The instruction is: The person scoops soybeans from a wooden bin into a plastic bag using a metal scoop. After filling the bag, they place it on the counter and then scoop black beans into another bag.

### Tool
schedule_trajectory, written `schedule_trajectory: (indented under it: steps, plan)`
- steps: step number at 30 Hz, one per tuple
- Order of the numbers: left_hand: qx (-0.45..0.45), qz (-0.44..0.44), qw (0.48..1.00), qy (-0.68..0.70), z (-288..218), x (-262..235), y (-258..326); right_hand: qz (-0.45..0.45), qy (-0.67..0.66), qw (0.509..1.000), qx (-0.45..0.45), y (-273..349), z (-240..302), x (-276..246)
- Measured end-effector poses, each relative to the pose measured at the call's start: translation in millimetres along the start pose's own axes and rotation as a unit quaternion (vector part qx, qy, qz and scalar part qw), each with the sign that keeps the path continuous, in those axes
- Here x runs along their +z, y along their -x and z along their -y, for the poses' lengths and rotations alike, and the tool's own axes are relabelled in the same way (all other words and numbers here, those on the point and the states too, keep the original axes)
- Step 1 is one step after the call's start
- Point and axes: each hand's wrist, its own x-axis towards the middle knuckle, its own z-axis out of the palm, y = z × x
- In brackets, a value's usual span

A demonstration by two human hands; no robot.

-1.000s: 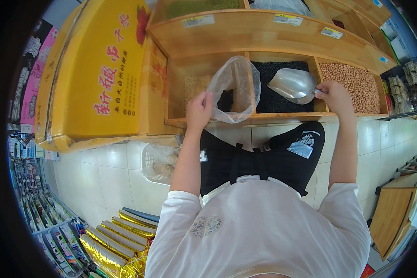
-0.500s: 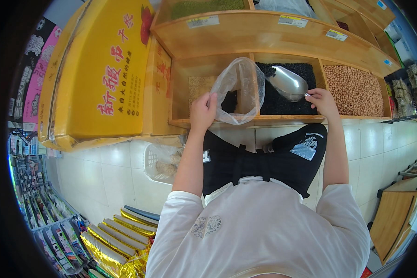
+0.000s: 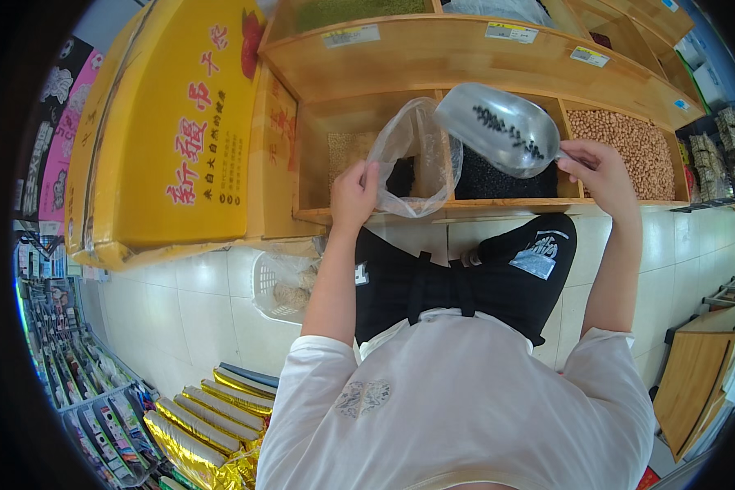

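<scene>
My left hand (image 3: 355, 194) pinches the rim of a clear plastic bag (image 3: 438, 184), which hangs wide at the mouth with some black beans (image 3: 401, 176) at its bottom. In my right hand (image 3: 600, 175) is the handle of a metal scoop (image 3: 510, 126). A small row of black beans lies inside the scoop. Its front lip reaches to the bag's right upper rim, and whether they touch I cannot tell. Beneath the scoop is a wooden compartment filled with black beans (image 3: 498, 184), partly covered from view.
Left of the bag, a compartment holds pale grain (image 3: 340, 155); to the right lie light-brown peanuts or beans (image 3: 629, 151). A wooden divider shelf (image 3: 416, 61) rises behind. A large yellow carton (image 3: 171, 139) stands at left. On the floor sits a white basket (image 3: 267, 286); gold packages (image 3: 196, 441) lie lower left.
The scoop has risen out of the black bean compartment, now larger in view and carrying a few beans. My right hand has moved right. My left hand and bag have barely shifted.
</scene>
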Motion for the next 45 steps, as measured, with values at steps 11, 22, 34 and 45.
schedule_trajectory:
  steps: [11, 22, 34, 45]
  plan:
    - [-0.001, -0.01, 1.0, 0.011, -0.9, -1.8, 1.4, 0.027, 0.472, 0.877, -0.082, 12.6, 79.5, 49.5]
    - [-0.006, 0.0, 1.0, 0.002, -2.4, -2.3, 1.4, -0.039, 0.362, 0.931, 0.017, 1.9, 0.7, -17.4]
    - [-0.012, 0.002, 1.0, -0.002, -1.4, -2.2, 1.3, -0.048, 0.205, 0.973, 0.098, -61.7, -114.8, 59.6]
    - [-0.004, -0.001, 1.0, 0.012, -4.7, -2.5, 1.1, -0.062, -0.019, 0.993, 0.102, -9.2, -106.2, 11.4]
